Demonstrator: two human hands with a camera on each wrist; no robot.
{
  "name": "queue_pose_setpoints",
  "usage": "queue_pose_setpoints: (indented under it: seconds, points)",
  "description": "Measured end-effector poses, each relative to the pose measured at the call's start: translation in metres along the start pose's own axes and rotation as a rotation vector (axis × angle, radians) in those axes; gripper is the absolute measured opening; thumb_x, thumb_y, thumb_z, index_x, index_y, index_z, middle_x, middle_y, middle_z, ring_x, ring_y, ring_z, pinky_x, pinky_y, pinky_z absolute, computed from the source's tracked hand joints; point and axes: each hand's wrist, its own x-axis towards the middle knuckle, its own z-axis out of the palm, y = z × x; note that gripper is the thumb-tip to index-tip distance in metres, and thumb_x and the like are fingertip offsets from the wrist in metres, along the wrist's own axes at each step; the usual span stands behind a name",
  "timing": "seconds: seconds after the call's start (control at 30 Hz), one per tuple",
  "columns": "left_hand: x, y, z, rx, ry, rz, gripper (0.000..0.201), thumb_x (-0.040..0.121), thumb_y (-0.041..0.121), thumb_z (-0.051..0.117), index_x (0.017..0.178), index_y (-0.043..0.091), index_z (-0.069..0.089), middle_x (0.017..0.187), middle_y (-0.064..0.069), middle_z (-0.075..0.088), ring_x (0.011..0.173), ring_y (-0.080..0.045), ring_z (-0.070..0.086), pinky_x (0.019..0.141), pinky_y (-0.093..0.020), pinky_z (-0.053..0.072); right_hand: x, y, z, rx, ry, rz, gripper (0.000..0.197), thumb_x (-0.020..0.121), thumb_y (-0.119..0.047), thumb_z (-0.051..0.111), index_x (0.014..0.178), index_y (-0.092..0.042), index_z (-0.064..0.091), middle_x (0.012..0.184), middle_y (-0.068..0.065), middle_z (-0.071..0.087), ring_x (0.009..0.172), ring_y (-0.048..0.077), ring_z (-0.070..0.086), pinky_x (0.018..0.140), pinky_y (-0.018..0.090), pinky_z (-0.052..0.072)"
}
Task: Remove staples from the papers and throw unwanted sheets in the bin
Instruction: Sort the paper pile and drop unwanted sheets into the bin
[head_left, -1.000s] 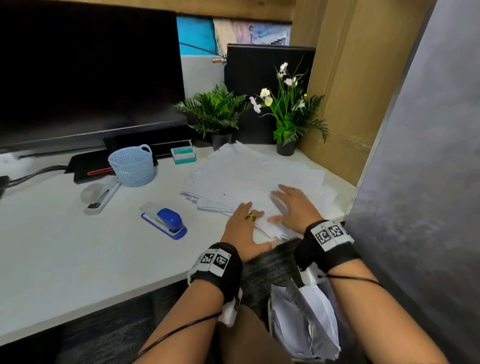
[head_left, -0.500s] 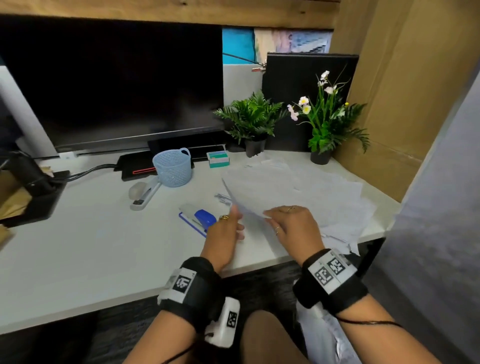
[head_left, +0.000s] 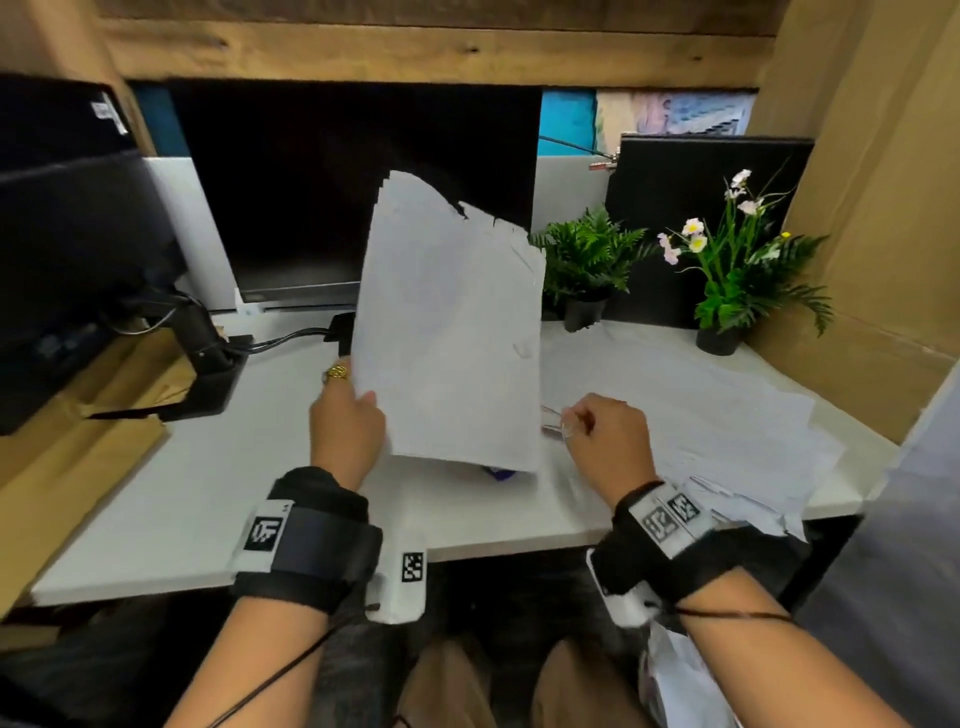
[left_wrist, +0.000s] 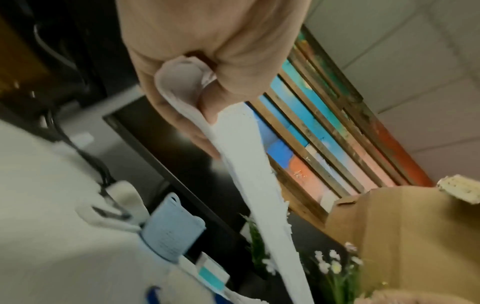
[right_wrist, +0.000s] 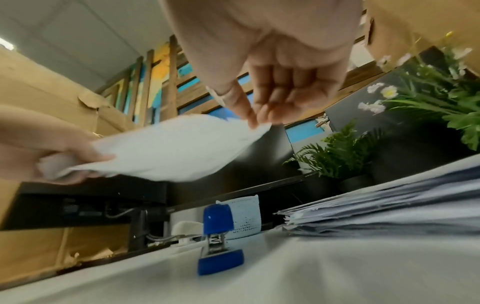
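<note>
My left hand (head_left: 345, 415) grips a set of white papers (head_left: 447, 332) by its lower left edge and holds it upright above the desk (head_left: 208, 493). In the left wrist view the left hand (left_wrist: 205, 115) has the sheets' (left_wrist: 249, 164) edge rolled inside its curled fingers. My right hand (head_left: 571, 421) is at the set's right edge. The right wrist view shows the right hand (right_wrist: 259, 121) curled, thumb and forefinger tips pinching a corner of the papers (right_wrist: 168, 148). A loose pile of papers (head_left: 701, 415) (right_wrist: 389, 209) covers the desk's right side.
A blue stapler (right_wrist: 218, 222) stands on the desk under the raised sheets, with a pale blue basket (right_wrist: 246, 216) and a white stapler (right_wrist: 185, 226) behind it. A monitor (head_left: 337, 208) and two potted plants (head_left: 587, 260) (head_left: 737, 260) line the back. A white-bagged bin (head_left: 675, 675) sits under the desk's right end.
The set of papers has gone from lying on the pile to being lifted and raised upright in front of the monitor. Both hands moved left with it.
</note>
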Motion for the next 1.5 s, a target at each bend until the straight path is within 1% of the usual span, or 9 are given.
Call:
queue_pose_setpoints:
  seconds: [0.23, 0.37, 0.47, 0.53, 0.77, 0.97, 1.17, 1.33, 1.5]
  points:
    - [-0.014, -0.018, -0.035, 0.391, 0.167, -0.044, 0.043, 0.089, -0.004, 0.044, 0.129, 0.011, 0.045, 0.117, -0.021, 0.059, 0.102, -0.041, 0.056, 0.083, -0.041, 0.046, 0.050, -0.051, 0.064, -0.331, -0.639, 0.060, 0.055, 0.084, -0.055, 0.057, 0.104, -0.004, 0.061, 0.103, 0.013, 0.063, 0.097, 0.028, 0.060, 0.079, 0.033, 0.047]
    - [-0.015, -0.038, -0.048, 0.521, 0.150, -0.077, 0.051, 0.088, -0.003, 0.044, 0.135, 0.016, 0.044, 0.114, -0.021, 0.060, 0.100, -0.041, 0.056, 0.083, -0.041, 0.045, 0.061, -0.052, 0.068, -0.339, -0.778, 0.144, 0.027, 0.085, -0.036, 0.058, 0.101, -0.014, 0.059, 0.105, 0.006, 0.055, 0.094, 0.025, 0.052, 0.079, 0.029, 0.041]
    - [-0.011, -0.054, -0.054, 0.621, 0.100, -0.092, 0.047, 0.088, 0.000, 0.045, 0.133, 0.015, 0.045, 0.112, -0.020, 0.061, 0.099, -0.039, 0.058, 0.082, -0.039, 0.046, 0.059, -0.047, 0.064, 0.251, -0.807, 0.461, 0.010, 0.086, -0.028, 0.058, 0.081, -0.020, 0.054, 0.090, 0.005, 0.056, 0.081, 0.020, 0.054, 0.082, 0.032, 0.049]
    - [-0.009, -0.059, -0.054, 0.659, 0.064, -0.092, 0.045, 0.089, 0.002, 0.045, 0.132, 0.014, 0.046, 0.113, -0.018, 0.061, 0.099, -0.037, 0.058, 0.082, -0.038, 0.046, 0.052, -0.048, 0.052, 0.703, -0.735, 0.736, 0.020, 0.091, -0.027, 0.056, 0.077, -0.014, 0.051, 0.062, 0.007, 0.059, 0.054, 0.020, 0.057, 0.063, 0.033, 0.056]
    - [-0.004, -0.051, -0.025, 0.677, -0.125, 0.006, 0.049, 0.089, 0.004, 0.043, 0.136, 0.018, 0.044, 0.115, -0.013, 0.061, 0.101, -0.031, 0.058, 0.082, -0.032, 0.045, 0.045, -0.041, 0.009, 1.182, -0.589, 0.763, 0.029, 0.094, -0.035, 0.052, 0.106, -0.008, 0.053, 0.076, 0.013, 0.051, 0.058, 0.028, 0.062, 0.061, 0.039, 0.058]
    - [0.003, -0.046, -0.001, 0.793, -0.204, 0.044, 0.040, 0.090, 0.009, 0.043, 0.129, 0.017, 0.048, 0.113, -0.010, 0.062, 0.100, -0.029, 0.059, 0.078, -0.029, 0.043, 0.045, -0.038, 0.009, 1.177, -0.555, 0.704, 0.024, 0.096, -0.032, 0.051, 0.103, -0.009, 0.054, 0.084, 0.014, 0.050, 0.050, 0.028, 0.063, 0.084, 0.046, 0.049]
    - [0.011, -0.061, 0.008, 0.955, -0.283, 0.023, 0.039, 0.094, 0.010, 0.039, 0.133, 0.015, 0.041, 0.118, -0.007, 0.060, 0.104, -0.024, 0.059, 0.080, -0.027, 0.043, 0.046, -0.041, 0.046, 0.488, -0.507, 0.574, 0.057, 0.094, -0.048, 0.047, 0.129, -0.002, 0.047, 0.125, 0.015, 0.052, 0.106, 0.027, 0.050, 0.108, 0.038, 0.034]
    - [0.012, -0.071, 0.005, 0.929, -0.280, 0.065, 0.037, 0.096, 0.010, 0.039, 0.132, 0.017, 0.045, 0.117, -0.008, 0.061, 0.105, -0.025, 0.058, 0.081, -0.026, 0.041, 0.043, -0.042, 0.080, 0.520, -0.548, 0.583, 0.033, 0.092, -0.045, 0.053, 0.091, -0.011, 0.052, 0.093, 0.006, 0.052, 0.091, 0.024, 0.049, 0.091, 0.029, 0.037]
    - [0.022, -0.074, -0.009, 1.034, -0.334, 0.009, 0.023, 0.091, 0.016, 0.042, 0.111, 0.015, 0.054, 0.110, -0.004, 0.063, 0.100, -0.023, 0.060, 0.078, -0.025, 0.041, 0.048, -0.046, 0.077, 0.525, -0.543, 0.579, 0.053, 0.091, -0.028, 0.058, 0.133, -0.001, 0.040, 0.129, 0.026, 0.048, 0.109, 0.032, 0.051, 0.098, 0.030, 0.039]
